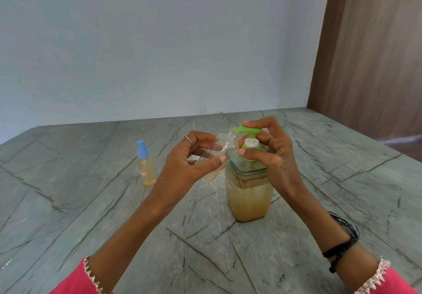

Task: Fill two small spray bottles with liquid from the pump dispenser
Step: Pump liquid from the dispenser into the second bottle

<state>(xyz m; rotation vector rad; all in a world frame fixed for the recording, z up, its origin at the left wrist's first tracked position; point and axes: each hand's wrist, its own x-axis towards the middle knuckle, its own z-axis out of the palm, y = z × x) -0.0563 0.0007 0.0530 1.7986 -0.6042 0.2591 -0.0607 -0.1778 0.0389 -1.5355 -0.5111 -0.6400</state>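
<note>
A square clear pump dispenser [249,199] holding amber liquid stands at the middle of the stone table [91,213]. Its green pump head [247,131] lies under the fingers of my right hand [270,147], whose thumb wraps the pump's collar. My left hand [193,156] holds a small clear uncapped spray bottle [218,148], tilted, with its mouth up against the green spout. A second small spray bottle [146,167] with a blue spray cap stands upright to the left, filled with amber liquid and bearing a small label.
A thin white object, perhaps a spray tube [193,126], stands behind my left hand. A pale wall runs along the table's far edge. A brown wooden panel [370,54] rises at the right.
</note>
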